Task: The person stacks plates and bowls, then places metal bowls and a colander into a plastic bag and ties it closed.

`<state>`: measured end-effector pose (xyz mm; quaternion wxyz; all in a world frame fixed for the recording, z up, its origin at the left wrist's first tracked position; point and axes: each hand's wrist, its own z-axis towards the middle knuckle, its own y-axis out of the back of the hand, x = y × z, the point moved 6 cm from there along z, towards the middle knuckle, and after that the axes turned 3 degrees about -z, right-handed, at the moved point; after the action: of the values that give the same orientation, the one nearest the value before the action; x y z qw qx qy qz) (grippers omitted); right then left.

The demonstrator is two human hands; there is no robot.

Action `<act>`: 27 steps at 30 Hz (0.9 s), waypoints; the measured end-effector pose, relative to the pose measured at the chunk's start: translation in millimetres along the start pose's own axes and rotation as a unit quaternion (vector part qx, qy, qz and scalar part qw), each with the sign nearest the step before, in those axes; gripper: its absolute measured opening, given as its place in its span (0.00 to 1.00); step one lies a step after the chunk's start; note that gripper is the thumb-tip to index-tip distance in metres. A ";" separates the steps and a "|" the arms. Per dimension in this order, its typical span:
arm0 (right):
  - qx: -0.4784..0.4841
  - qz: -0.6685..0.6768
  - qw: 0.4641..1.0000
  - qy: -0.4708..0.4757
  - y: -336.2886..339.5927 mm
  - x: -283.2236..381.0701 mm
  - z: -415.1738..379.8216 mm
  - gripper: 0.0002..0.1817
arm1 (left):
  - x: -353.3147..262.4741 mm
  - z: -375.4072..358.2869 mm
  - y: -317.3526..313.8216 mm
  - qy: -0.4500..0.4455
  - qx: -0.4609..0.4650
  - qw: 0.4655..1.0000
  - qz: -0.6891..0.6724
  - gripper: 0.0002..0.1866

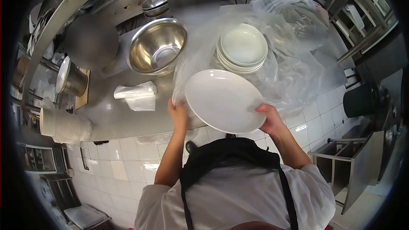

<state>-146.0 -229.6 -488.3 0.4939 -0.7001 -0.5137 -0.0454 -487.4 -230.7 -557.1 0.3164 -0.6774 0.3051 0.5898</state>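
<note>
A large white oval plate [223, 100] is tilted in front of me, above the near edge of the steel table. My right hand [271, 120] grips its right rim, thumb on top and fingers underneath. Left of the plate, my left hand [177, 113] is closed on the edge of a clear plastic sheet [187, 66]; part of its fingers is hidden. Just beyond the plate, a stack of white plates [243, 44] rests on the spread plastic.
On the steel table [106, 123] stand a metal bowl [157, 47], a folded clear plastic bag [138, 96] and a metal pot [74, 81]. Stacked white containers [64, 125] sit at the left corner. A filled plastic bag [302, 17] lies at the back right.
</note>
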 end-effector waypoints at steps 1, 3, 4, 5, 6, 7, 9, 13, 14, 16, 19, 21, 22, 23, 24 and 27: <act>-0.002 0.003 1.000 -0.002 -3.2 -6.1 10.2 0.26 | -10.9 -4.5 9.0 -0.019 -0.010 1.000 0.005 0.23; -0.005 0.005 1.000 -0.011 -11.8 -16.3 26.8 0.26 | -30.0 -14.9 24.1 0.010 -0.050 0.997 -0.065 0.24; -0.023 -0.022 0.999 0.004 -17.5 -16.5 30.2 0.26 | -42.2 -22.3 31.4 0.026 -0.072 0.992 -0.100 0.24; -0.040 -0.051 0.998 0.019 -23.6 -15.5 33.0 0.25 | -58.1 -26.6 34.4 0.026 -0.065 0.990 -0.124 0.25; -0.057 -0.080 0.995 0.033 -29.1 -14.2 36.6 0.25 | -73.7 -29.1 36.2 0.026 -0.060 0.987 -0.149 0.26; -0.066 -0.092 0.993 0.045 -33.6 -13.9 43.6 0.25 | -80.3 -30.9 38.8 0.026 -0.055 0.983 -0.174 0.27; -0.083 -0.118 0.987 0.069 -35.6 -17.2 61.3 0.25 | -66.0 -37.0 41.6 0.041 0.028 0.989 -0.143 0.28; -0.097 -0.161 0.977 0.099 -4.2 -42.7 121.5 0.25 | -53.1 -59.3 39.6 0.108 0.063 0.989 -0.075 0.29; -0.083 -0.177 0.975 0.108 -5.4 -44.9 129.9 0.25 | -59.0 -58.6 39.0 0.057 0.087 0.995 0.006 0.30; -0.051 -0.203 0.970 0.127 -21.2 -45.1 136.0 0.23 | -62.0 -51.5 39.4 -0.044 0.113 0.991 0.052 0.32; -0.207 -0.399 0.863 0.228 -32.6 -29.4 142.6 0.18 | -63.9 -45.2 47.2 -0.047 0.160 0.986 0.007 0.35; -0.230 -0.524 0.802 0.171 -53.8 -12.5 124.7 0.16 | -67.6 -44.8 55.1 -0.014 0.163 0.986 0.004 0.36; -0.218 -0.556 0.786 0.159 -45.4 -5.9 127.8 0.16 | -70.2 -39.9 65.9 -0.007 0.148 0.989 0.009 0.35; -0.207 -0.586 0.770 0.149 -38.8 -3.2 132.1 0.17 | -73.1 -34.6 77.0 -0.001 0.135 0.991 0.014 0.35; -0.208 -0.590 0.766 0.149 -45.0 0.1 127.9 0.17 | -77.7 -27.9 90.2 -0.004 0.110 0.994 -0.013 0.35; -0.225 -0.615 0.736 0.171 -51.2 14.2 92.3 0.17 | -82.0 -4.8 142.3 -0.013 0.049 0.997 -0.064 0.34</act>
<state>-219.4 -152.7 -494.1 0.2662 -0.3032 -0.7139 -0.5723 -606.2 -318.5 -485.0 0.3907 -0.6715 0.2852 0.5613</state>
